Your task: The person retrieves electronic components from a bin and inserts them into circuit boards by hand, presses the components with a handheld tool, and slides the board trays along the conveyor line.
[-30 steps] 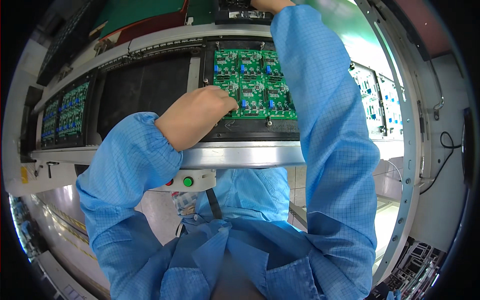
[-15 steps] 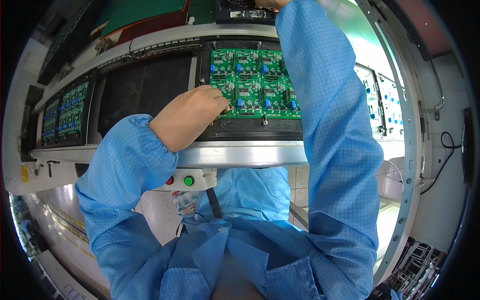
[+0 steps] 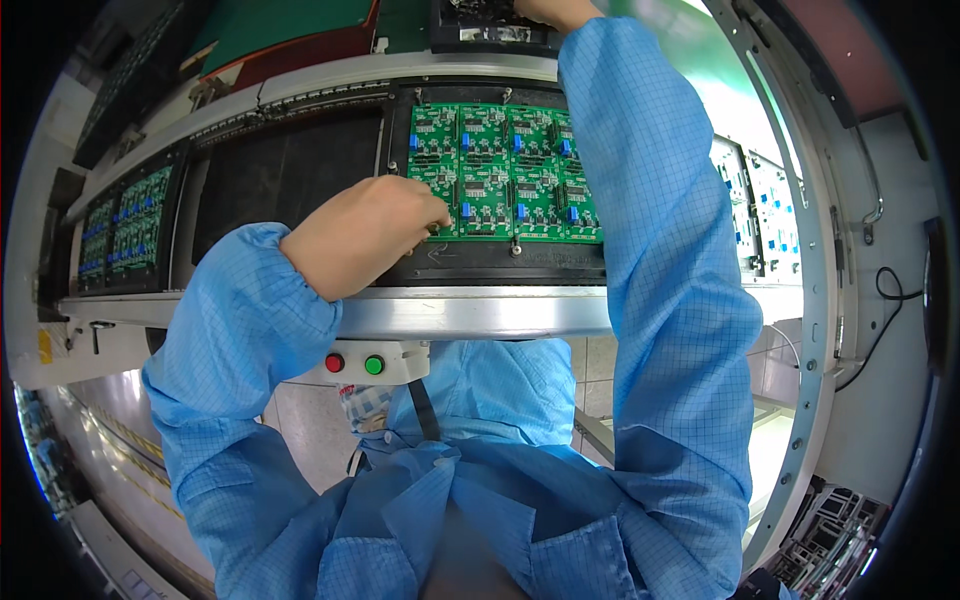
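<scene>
A green circuit board panel [image 3: 488, 188] with blue parts and dark chips lies in a black carrier frame [image 3: 470, 265] on the conveyor. Over the panel's lower left corner, my left hand [image 3: 365, 235] is closed, its fingertips pinched together at the board's edge; whatever they hold is too small or hidden to name. My right arm stretches far forward across the panel's right side and covers part of it. At the top edge, my right hand [image 3: 562, 10] is at a black bin [image 3: 490, 42] of small dark parts; its fingers are mostly out of sight.
More populated boards sit in a carrier at the left [image 3: 130, 228] and others stand at the right [image 3: 765, 215]. A metal rail [image 3: 475, 315] runs along the near side, with a control box holding a red button [image 3: 334, 362] and a green button [image 3: 375, 364] below it.
The panel and carrier appear slightly further left in view. My left hand has shifted a little left and down, still at the same corner. More of my right hand shows beside the bin.
</scene>
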